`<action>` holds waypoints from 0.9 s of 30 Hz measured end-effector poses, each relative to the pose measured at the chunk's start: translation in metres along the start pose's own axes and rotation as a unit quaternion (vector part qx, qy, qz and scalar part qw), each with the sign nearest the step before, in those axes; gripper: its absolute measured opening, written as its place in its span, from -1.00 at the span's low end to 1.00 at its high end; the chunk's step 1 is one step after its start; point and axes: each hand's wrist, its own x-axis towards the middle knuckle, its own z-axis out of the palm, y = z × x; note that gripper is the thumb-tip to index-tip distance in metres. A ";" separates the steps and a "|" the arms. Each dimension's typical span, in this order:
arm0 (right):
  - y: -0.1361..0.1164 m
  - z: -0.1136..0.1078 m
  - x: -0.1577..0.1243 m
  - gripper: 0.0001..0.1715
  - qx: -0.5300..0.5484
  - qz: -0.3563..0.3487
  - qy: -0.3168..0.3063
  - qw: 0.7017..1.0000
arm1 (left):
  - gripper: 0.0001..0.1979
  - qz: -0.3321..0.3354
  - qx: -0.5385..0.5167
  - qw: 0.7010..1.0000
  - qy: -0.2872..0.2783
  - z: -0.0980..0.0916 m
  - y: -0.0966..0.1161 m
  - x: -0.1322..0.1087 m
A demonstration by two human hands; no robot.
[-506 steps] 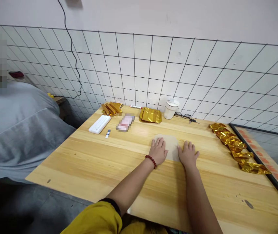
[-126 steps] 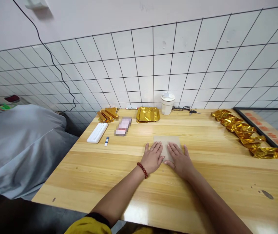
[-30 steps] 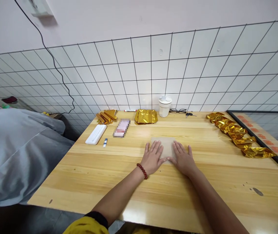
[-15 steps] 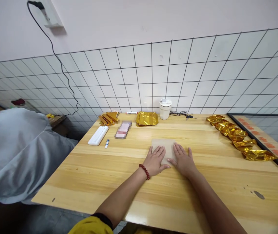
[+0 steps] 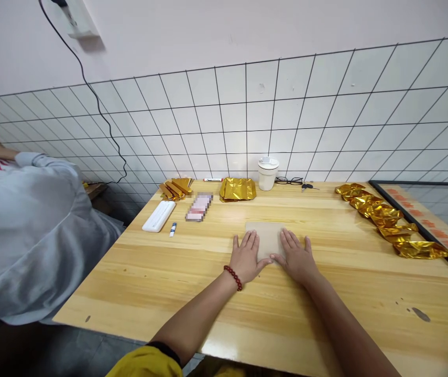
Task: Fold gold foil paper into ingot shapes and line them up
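Observation:
A flat brown paper sheet [image 5: 268,235] lies on the wooden table [image 5: 168,272] in front of me. My left hand [image 5: 246,257], with a red bead bracelet on its wrist, rests flat on the sheet's left part, fingers stretched out. My right hand [image 5: 296,256] lies flat on the sheet's right part, fingers spread. Neither hand holds anything. The near part of the sheet is hidden under my palms.
Along the back edge stand a white lidded cup [image 5: 268,174], a gold foil pack [image 5: 237,189], gold strips [image 5: 176,188], glasses [image 5: 288,181] and a red marker [image 5: 212,179]. A white case [image 5: 158,215] lies left. Gold foil pieces [image 5: 389,220] line the right. A person in grey [image 5: 27,230] sits left.
Over the last second my hands stay flat on the paper, the left fingers shifting slightly. The person in grey on the left has moved, an arm now showing at the left edge.

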 end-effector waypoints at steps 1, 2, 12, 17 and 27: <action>0.000 0.000 0.000 -0.18 -0.001 0.001 0.001 1.000 | -0.13 -0.010 -0.001 1.000 0.001 -0.001 0.000 0.000; 0.000 0.001 0.000 -0.18 -0.002 0.002 0.003 1.000 | -0.13 -0.020 -0.002 1.000 0.001 -0.002 0.000 0.000; 0.000 0.002 0.000 -0.15 0.002 -0.001 0.010 1.000 | -0.22 -0.072 -0.001 0.997 0.015 -0.009 -0.009 0.003; 0.000 0.002 0.000 -0.16 0.001 -0.003 0.016 1.000 | -0.28 -0.005 -0.007 0.998 0.060 -0.014 -0.004 0.012; 0.001 0.006 -0.001 -0.20 -0.007 -0.008 0.022 1.000 | -0.30 0.049 -0.013 0.999 0.003 -0.001 -0.003 0.007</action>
